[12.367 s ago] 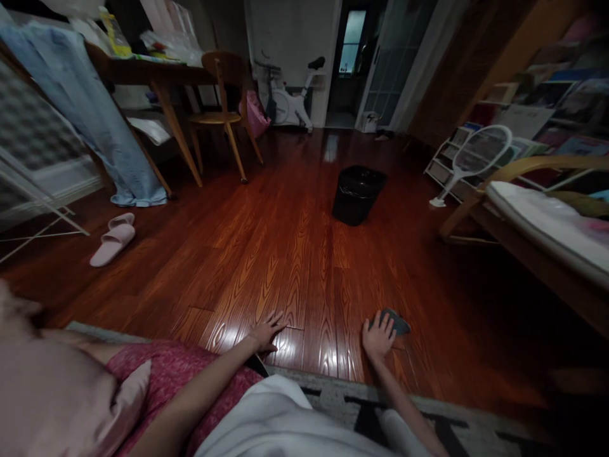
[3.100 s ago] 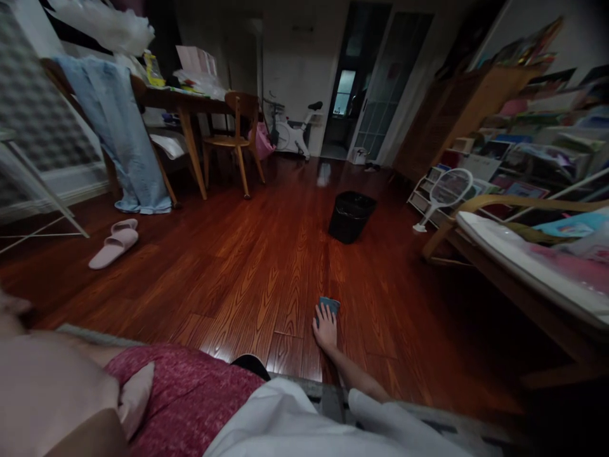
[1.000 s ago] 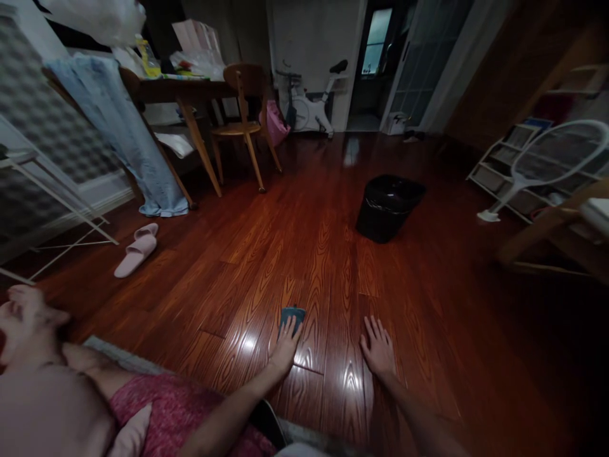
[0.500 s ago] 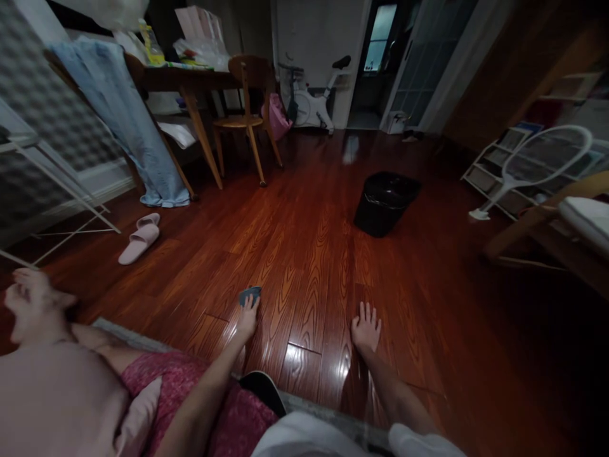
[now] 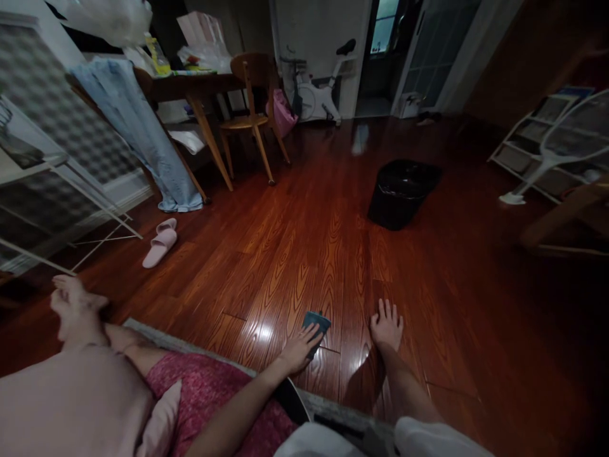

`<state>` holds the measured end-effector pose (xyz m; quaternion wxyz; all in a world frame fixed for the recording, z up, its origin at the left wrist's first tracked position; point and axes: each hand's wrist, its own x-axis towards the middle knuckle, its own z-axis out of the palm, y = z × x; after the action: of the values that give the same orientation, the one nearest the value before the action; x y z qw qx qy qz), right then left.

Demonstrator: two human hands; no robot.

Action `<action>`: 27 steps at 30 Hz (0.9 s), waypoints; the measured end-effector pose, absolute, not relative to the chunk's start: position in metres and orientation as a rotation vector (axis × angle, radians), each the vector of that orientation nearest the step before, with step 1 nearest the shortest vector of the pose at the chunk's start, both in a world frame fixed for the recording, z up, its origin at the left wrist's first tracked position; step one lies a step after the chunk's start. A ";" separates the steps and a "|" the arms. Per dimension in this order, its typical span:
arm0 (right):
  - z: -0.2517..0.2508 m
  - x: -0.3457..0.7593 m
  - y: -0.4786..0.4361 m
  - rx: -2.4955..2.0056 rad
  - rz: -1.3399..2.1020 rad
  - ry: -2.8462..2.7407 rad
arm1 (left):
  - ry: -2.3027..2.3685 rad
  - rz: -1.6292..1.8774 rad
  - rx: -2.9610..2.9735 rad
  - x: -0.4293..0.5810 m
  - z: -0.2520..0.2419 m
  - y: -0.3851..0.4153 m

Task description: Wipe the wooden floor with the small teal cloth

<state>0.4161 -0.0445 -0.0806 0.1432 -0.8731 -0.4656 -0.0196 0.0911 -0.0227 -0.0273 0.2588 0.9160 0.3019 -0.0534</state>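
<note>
My left hand (image 5: 301, 348) lies over a dark teal cloth or pad (image 5: 318, 322) on the glossy reddish wood floor (image 5: 266, 279), its fingers pressed on the near part of it. The far edge of the pad shows beyond the fingertips. To the right, my right hand (image 5: 387, 325) rests palm down on the floor with its fingers spread and nothing in it. A gap of bare floor separates the two hands.
A black bin (image 5: 400, 197) stands ahead to the right. Pink slippers (image 5: 160, 244) lie at left, near a wooden chair (image 5: 257, 120) and jeans (image 5: 137, 133). Another person's bare feet (image 5: 76, 304) and a pink pillow (image 5: 71, 400) are at lower left.
My left hand has moved right and nearer to me with the teal pad, closer to my right hand. My right hand stays flat on the floor. The view has shifted slightly left.
</note>
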 end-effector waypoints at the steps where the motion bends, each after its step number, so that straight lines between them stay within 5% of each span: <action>1: -0.079 0.416 -0.045 -2.522 -0.060 -1.342 | 0.807 -0.137 2.500 0.093 -0.027 -0.020; 13: -0.085 0.420 -0.045 -2.519 -0.075 -1.352 | 1.893 -0.055 2.140 -0.011 -0.028 0.030; 22: -0.086 0.420 -0.045 -2.571 -0.044 -1.365 | 0.953 -0.166 2.360 0.084 -0.032 -0.022; 27: -0.086 0.421 -0.044 -2.565 -0.039 -1.357 | 0.881 -0.145 2.405 0.101 -0.025 -0.021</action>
<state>0.4210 -0.0444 -0.0856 0.1194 -0.8775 -0.4643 -0.0133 0.1014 -0.0211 -0.0252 0.2841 0.8988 0.3294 -0.0543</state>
